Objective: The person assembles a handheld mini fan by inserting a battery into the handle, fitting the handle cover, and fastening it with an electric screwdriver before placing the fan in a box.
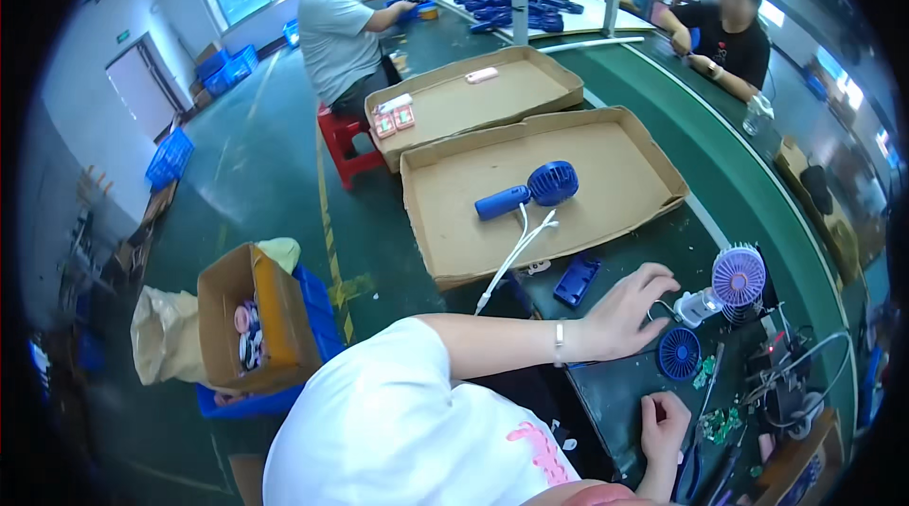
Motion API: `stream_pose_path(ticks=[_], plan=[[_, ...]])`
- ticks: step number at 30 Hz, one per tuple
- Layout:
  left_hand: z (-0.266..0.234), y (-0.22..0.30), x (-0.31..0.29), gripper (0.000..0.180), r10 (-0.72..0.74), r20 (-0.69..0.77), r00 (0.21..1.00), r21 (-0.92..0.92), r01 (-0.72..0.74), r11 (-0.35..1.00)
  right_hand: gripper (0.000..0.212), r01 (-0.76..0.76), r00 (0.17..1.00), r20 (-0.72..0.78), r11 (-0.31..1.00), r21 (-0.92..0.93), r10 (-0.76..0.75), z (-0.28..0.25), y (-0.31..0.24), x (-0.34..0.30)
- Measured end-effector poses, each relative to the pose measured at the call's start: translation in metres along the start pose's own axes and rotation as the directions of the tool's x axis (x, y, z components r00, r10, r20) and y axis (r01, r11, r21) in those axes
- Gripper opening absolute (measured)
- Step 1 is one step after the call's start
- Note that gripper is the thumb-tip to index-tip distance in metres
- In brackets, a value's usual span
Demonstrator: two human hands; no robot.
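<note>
My left hand reaches over the table with fingers apart, its fingertips beside a small handheld fan with a purple head and white handle. A thin dark wire runs by its fingers. Below that fan lies a round dark-blue fan head. Closer to me, my right hand is curled closed by the table edge; what it holds, if anything, is hidden. Near it are small green circuit boards and dark-handled pliers. An empty blue plastic casing lies left of my left hand.
A cardboard tray holds a blue handheld fan and a white cable. Behind it, another tray carries pink parts. Wires and a black device crowd the right. A carton stands left; co-workers sit beyond.
</note>
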State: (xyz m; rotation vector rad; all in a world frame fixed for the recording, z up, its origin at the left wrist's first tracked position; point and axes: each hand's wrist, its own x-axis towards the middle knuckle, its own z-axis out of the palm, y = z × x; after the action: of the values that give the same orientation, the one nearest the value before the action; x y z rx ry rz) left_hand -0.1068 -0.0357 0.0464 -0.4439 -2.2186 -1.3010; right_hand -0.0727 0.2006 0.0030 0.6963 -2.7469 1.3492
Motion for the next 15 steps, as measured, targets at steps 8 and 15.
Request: stream_pose_path(ticks=[8,15], plan=[[0.065,-0.038,0.048,0.035,-0.27,-0.349,0.897,-0.473,0.08,0.877,0.008,0.015,1.0,0.025,1.0,0.025,-0.015,0.0,0.0,0.003],[0.072,-0.06,0.05,0.028,-0.372,-0.272,0.887,-0.488,0.206,0.848,0.008,-0.012,0.998,0.055,0.999,0.033,0.01,-0.006,-0.002,0.008]])
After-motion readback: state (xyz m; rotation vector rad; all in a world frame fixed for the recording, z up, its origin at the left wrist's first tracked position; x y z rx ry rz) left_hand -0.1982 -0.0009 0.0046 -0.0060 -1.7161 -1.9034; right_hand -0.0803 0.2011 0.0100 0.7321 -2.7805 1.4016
